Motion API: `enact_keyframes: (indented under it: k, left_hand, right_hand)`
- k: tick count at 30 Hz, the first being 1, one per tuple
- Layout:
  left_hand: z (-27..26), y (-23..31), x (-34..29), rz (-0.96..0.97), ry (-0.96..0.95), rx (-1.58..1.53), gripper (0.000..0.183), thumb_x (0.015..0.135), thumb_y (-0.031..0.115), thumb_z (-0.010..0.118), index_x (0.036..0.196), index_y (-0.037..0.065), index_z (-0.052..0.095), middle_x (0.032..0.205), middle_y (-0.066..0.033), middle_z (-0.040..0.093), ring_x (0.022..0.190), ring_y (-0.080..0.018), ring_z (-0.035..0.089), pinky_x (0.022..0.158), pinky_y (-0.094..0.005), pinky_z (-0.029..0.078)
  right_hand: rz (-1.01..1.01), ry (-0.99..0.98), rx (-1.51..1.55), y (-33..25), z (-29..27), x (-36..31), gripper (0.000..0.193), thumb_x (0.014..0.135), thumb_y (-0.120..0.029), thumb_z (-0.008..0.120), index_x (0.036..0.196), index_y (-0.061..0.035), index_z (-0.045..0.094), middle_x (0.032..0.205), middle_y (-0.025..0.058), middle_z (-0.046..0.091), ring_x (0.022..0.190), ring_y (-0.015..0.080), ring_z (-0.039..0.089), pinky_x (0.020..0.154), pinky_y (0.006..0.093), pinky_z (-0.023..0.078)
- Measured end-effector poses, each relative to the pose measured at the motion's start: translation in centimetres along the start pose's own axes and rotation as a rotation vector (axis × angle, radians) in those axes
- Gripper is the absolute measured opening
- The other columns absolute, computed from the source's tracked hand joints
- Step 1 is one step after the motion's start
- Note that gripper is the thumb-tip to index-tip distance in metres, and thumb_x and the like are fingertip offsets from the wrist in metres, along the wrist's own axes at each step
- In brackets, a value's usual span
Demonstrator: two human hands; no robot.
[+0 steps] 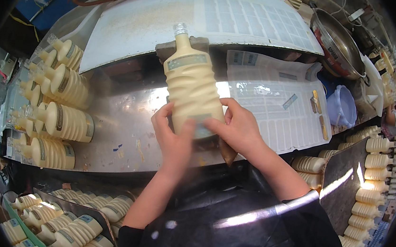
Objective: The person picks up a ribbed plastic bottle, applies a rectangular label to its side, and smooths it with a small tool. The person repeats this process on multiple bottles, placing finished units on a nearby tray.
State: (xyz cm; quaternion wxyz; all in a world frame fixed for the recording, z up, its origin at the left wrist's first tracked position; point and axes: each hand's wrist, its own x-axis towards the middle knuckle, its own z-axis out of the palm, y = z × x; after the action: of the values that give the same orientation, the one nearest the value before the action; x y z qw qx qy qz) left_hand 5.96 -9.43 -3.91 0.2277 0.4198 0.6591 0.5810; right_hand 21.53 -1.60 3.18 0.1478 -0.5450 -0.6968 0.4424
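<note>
A cream-coloured bottle [192, 82] with a wavy, ridged body and a clear threaded neck lies in front of me, its neck pointing away. One grey-green label strip runs across its shoulder, and another lies near its base. Beside a dark grey-brown block [166, 50] the bottle's neck end rests. My left hand [173, 142] is closed on the lower left side, its thumb blurred over the base label. On the lower right side my right hand [240, 130] grips the bottle, thumb pressed at that same label.
Similar bottles [67, 121] stand stacked at the left, with more in a crate [17, 220] below. To the right lies a mostly peeled label sheet [277, 93] with a few labels. A lilac bucket [342, 106], a large pan [338, 41] and rows of bottles [376, 162] stand farther right.
</note>
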Motion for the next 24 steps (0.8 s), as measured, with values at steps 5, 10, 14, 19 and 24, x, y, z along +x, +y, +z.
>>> enact_keyframes:
  k: [5, 10, 14, 19, 24]
  left_hand:
    - [-0.1, -1.2, -0.1, 0.020, -0.025, -0.051, 0.055, 0.092, 0.019, 0.068, 0.139, 0.000, 0.046, 0.132, -0.0160, 0.046, 0.127, -0.0304, 0.046, 0.111, -0.0430, 0.037]
    - [-0.4, -1.5, -0.9, 0.058, -0.062, -0.046, 0.063, 0.090, 0.019, 0.067, 0.146, 0.001, 0.042, 0.136, -0.0167, 0.042, 0.131, -0.0310, 0.043, 0.114, -0.0440, 0.034]
    - [-0.3, -1.2, -0.9, 0.039, -0.071, -0.054, 0.068, 0.087, 0.016, 0.067, 0.147, 0.001, 0.040, 0.138, -0.0169, 0.040, 0.131, -0.0314, 0.043, 0.116, -0.0441, 0.033]
    - [-0.3, -1.3, -1.0, 0.031, -0.078, -0.094, 0.068, 0.086, 0.013, 0.066, 0.148, 0.002, 0.040, 0.138, -0.0167, 0.040, 0.131, -0.0311, 0.043, 0.116, -0.0440, 0.033]
    - [-0.5, -1.1, -1.0, 0.021, -0.084, -0.116, 0.069, 0.086, 0.012, 0.065, 0.149, 0.002, 0.039, 0.138, -0.0162, 0.040, 0.132, -0.0304, 0.042, 0.116, -0.0435, 0.033]
  right_hand:
    - [0.007, -0.002, -0.019, 0.7, 0.2, 0.3, 0.071, 0.080, -0.047, 0.077, 0.131, 0.0005, 0.061, 0.100, 0.0228, 0.074, 0.097, 0.0363, 0.072, 0.088, 0.0425, 0.055]
    - [0.004, -0.071, 0.046, 0.7, -0.3, -0.1, 0.068, 0.081, -0.046, 0.077, 0.134, -0.0058, 0.061, 0.102, 0.0205, 0.074, 0.096, 0.0363, 0.072, 0.087, 0.0429, 0.055]
    - [-0.021, -0.048, 0.001, 0.9, -0.1, -0.1, 0.066, 0.079, -0.045, 0.078, 0.133, -0.0093, 0.063, 0.104, 0.0196, 0.074, 0.096, 0.0358, 0.072, 0.086, 0.0428, 0.055]
    - [-0.004, -0.062, -0.006, 0.6, -0.4, 0.0, 0.068, 0.077, -0.045, 0.080, 0.131, -0.0071, 0.064, 0.103, 0.0204, 0.074, 0.097, 0.0361, 0.072, 0.086, 0.0428, 0.056]
    - [-0.017, -0.041, -0.014, 0.6, -0.2, 0.1, 0.071, 0.076, -0.046, 0.080, 0.130, -0.0041, 0.064, 0.103, 0.0215, 0.074, 0.096, 0.0366, 0.072, 0.087, 0.0431, 0.056]
